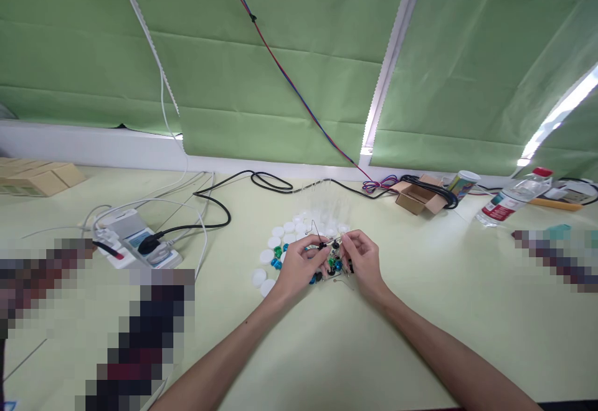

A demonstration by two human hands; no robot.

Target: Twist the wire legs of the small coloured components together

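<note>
You are pinching a small black piece (322, 246) in your left hand (300, 266), lower middle of the frame. Your right hand (364, 258) is holding its fingertips nearly together beside it; whether they are gripping anything, I cannot tell.

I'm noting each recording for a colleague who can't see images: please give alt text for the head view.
A left hand and a right hand pinch thin, wire-like pieces above small blue and green parts on a pale table. White discs lie left of and beyond the hands; a red-capped bottle stands at right, before green sheets.
</note>
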